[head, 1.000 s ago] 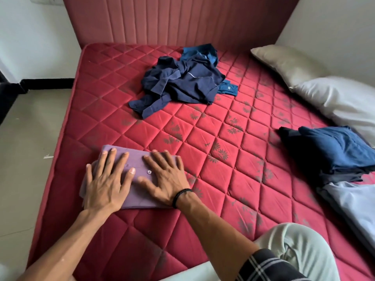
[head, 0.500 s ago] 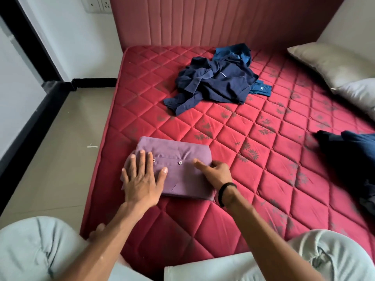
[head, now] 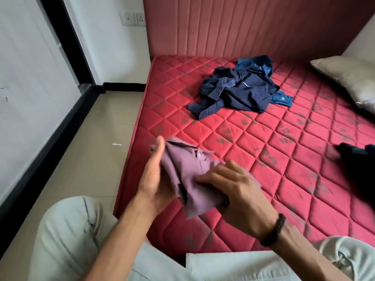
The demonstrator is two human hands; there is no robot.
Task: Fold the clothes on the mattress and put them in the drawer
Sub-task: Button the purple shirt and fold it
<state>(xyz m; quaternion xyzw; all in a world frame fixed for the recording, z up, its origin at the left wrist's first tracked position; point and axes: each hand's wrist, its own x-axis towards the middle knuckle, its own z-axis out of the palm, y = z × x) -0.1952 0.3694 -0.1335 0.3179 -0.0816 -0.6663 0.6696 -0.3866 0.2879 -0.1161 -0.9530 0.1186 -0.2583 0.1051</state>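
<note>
A folded purple shirt (head: 188,173) is lifted off the red quilted mattress (head: 253,159), near its front left corner. My left hand (head: 154,175) holds the shirt's left side, thumb up along its edge, fingers hidden beneath. My right hand (head: 233,185), with a black wristband, grips the shirt's right side from above. A crumpled heap of dark navy and blue clothes (head: 239,88) lies at the far middle of the mattress. No drawer is in view.
A beige pillow (head: 345,78) lies at the far right. Dark folded clothes (head: 357,157) show at the right edge. A padded headboard (head: 243,27) stands behind. Tiled floor (head: 85,151) runs between mattress and white wall on the left. My knees in pale trousers (head: 67,236) are in front.
Both hands went from pressing flat on the purple shirt to gripping its sides and lifting it off the mattress. The view swung left, showing more floor and wall.
</note>
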